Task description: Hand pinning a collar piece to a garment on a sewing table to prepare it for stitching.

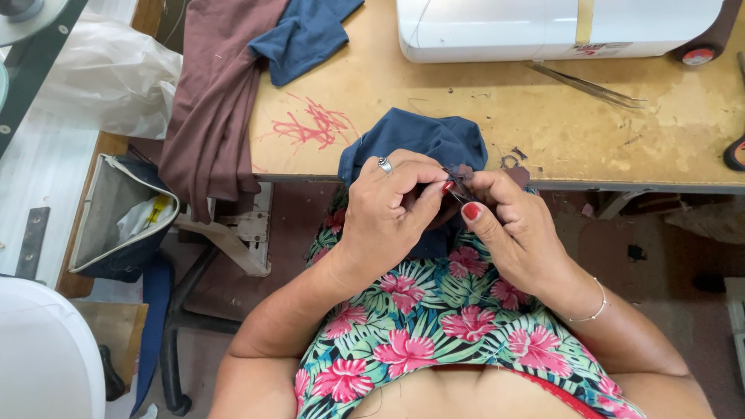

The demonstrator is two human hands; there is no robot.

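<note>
Along the left edge of the frame a white plastic bag (pixel 109 74) lies crumpled near the top, and below it an open grey bag (pixel 116 213) stands on the floor beside the bench. Draped over the bench's left corner hangs a maroon cloth (pixel 213 101), with a navy fabric scrap (pixel 303 35) lying on its upper right. Red scribble marks (pixel 314 124) show on the bare wood of the bench (pixel 434 85) just right of that. At the centre of the frame, by the bench's front edge, the left hand (pixel 388 206), wearing a ring, is pinched shut on a small dark maroon piece of fabric (pixel 459 180), thumb and forefinger pressed together over it. Behind the knuckles a bunched navy fabric piece (pixel 423 140) rests half on the bench edge and half toward the lap. The right hand (pixel 508 221) meets the left, its fingertips also closed on the same small piece, a bracelet at its wrist. Toward the upper right a white sewing machine (pixel 559 27) sits on the bench, with metal tweezers (pixel 594 87) lying just before it.
</note>
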